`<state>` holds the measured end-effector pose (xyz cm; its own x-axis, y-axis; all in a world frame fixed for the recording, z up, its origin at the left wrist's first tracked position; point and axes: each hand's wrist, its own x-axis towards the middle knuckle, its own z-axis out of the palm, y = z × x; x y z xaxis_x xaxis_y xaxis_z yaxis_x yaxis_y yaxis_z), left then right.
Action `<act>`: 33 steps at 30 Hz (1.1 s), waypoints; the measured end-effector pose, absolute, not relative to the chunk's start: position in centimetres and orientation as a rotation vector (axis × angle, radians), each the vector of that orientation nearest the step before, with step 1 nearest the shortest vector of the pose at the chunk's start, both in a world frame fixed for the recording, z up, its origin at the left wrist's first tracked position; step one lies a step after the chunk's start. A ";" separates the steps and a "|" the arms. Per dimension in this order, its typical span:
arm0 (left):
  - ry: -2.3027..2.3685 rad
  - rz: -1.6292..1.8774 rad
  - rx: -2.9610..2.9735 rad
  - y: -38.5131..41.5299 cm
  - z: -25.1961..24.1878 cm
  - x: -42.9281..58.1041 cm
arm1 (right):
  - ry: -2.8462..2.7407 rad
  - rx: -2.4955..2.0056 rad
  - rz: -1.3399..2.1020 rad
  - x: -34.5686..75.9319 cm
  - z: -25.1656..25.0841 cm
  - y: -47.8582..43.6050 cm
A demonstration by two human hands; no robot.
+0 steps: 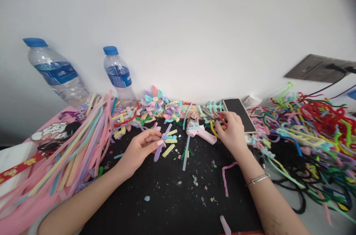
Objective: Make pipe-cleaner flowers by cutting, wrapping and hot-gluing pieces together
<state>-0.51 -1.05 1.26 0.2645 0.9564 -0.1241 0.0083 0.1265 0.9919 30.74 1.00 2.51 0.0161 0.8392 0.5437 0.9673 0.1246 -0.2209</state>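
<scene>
My left hand (144, 148) pinches a short purple pipe cleaner piece (162, 143) upright between thumb and fingers. Short yellow and blue pipe cleaner pieces (171, 136) lie just beside it on the black mat (172, 205). My right hand (230, 129) is closed around the red handle of a metal tool (211, 112) that looks like scissors; the fingers partly hide it. A yellow loop (213, 129) curves by the right thumb. Between my hands rests a pale pink glue gun (201, 133), a glue stick (187, 153) protruding toward me.
Pipe cleaner flowers (154, 98) lie along the wall, near two plastic bottles (118, 73). A phone (239, 114) sits behind my right hand. Long pipe cleaners (80, 135) pile up at left, a tangled heap (314, 135) at right. Fluff scraps dot the mat.
</scene>
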 end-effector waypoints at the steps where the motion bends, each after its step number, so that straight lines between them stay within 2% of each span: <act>1: 1.051 0.926 1.203 -1.0 1.2 -0.6 | -1.902 -1.693 -0.238 30.0 2.7 0.6; 4: 1.031 0.936 1.140 -0.9 1.0 -0.6 | -2.078 -1.663 -0.077 27.7 2.8 -0.4; 7: 1.026 0.934 1.097 -0.8 1.0 -0.6 | -2.178 -1.802 -0.084 26.3 2.2 -1.0; 14: 1.016 0.922 1.075 -0.9 1.2 -0.6 | -2.123 -1.987 0.010 26.1 1.4 -0.8; 20: 1.096 0.953 1.108 -0.8 1.5 -0.5 | -1.844 -1.781 0.160 26.4 1.8 -0.7; 29: 1.117 0.991 1.142 -0.7 1.4 -0.4 | -1.768 -1.285 0.900 25.4 2.0 -2.1; 33: 1.122 0.983 1.201 -0.7 1.7 -0.2 | -1.839 -1.256 0.981 24.6 1.8 -2.6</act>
<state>-0.20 -0.70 1.65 0.1881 0.9746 -0.1212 0.0084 0.1218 0.9925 24.58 -2.64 1.78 -0.2912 0.9484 0.1256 0.4240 0.2456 -0.8717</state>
